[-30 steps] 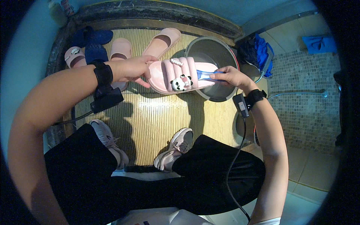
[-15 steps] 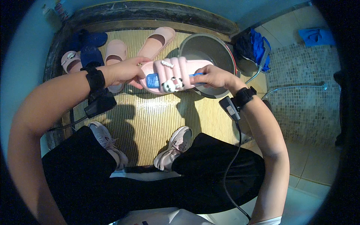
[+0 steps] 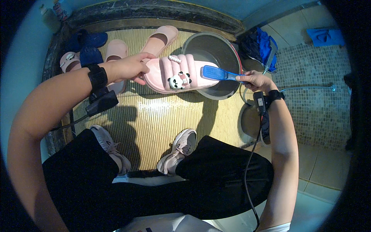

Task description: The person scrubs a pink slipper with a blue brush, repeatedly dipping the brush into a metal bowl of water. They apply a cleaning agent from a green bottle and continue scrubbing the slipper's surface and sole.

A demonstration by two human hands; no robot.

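Note:
A pink slide slipper (image 3: 156, 79) with a puffy ribbed strap and a panda ornament is held sideways above the mat. My left hand (image 3: 129, 69) grips its left end, thumb and fingers closed round the edge. In my right hand (image 3: 257, 80) is the handle of a blue scrubbing brush (image 3: 216, 73), fingers wrapped on it. The brush head lies over the slipper's right end, outside the strap; its bristles are hidden. Beneath that end stands a round grey basin (image 3: 222, 91), which seems to hold water.
Pink slippers (image 3: 160, 40) and dark blue slippers (image 3: 92, 40) lie on the ribbed yellowish mat (image 3: 166, 116) at the far left. Blue and black cloth (image 3: 264, 50) is heaped right of the basin. A hose (image 3: 305, 89) crosses the tiled floor. Bottles (image 3: 50, 17) stand at far left.
My right hand has moved right, drawing the brush out from under the slipper's strap to its right end. The left hand keeps hold of the slipper, nearly in place.

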